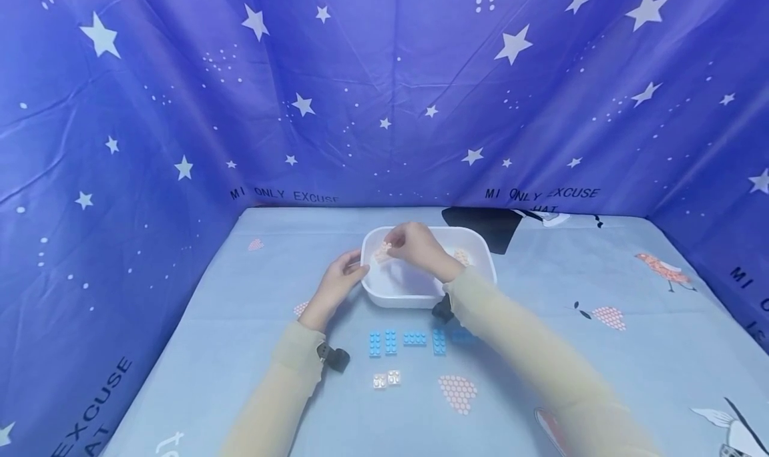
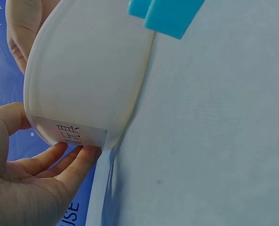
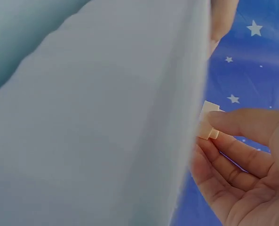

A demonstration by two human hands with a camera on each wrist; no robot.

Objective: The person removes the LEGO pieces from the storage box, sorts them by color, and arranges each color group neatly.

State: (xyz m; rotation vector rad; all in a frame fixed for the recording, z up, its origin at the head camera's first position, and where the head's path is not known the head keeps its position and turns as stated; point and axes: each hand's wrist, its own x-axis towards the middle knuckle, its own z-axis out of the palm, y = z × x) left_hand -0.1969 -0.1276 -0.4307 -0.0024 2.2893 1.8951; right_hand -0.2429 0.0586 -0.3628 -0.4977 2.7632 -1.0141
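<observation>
A white plastic basin (image 1: 404, 302) stands on the cloth, with a label (image 2: 72, 132) on its end wall. My left hand (image 1: 338, 285) holds its left end, the thumb (image 2: 14, 117) at the rim and the other fingers on the outer wall. Over the inside of the basin, my right hand (image 1: 420, 250) pinches a pale peach building brick (image 3: 208, 120) between thumb and fingers. More pale peach bricks (image 1: 461, 257) lie at the basin's right end, partly hidden by the right wrist.
In front of the basin several blue building bricks (image 1: 415, 339) lie in a row, the rightmost partly behind the right sleeve. Nearer still are two clear bricks (image 1: 393, 377). A blue curtain with stars (image 1: 384, 97) closes off the back and sides.
</observation>
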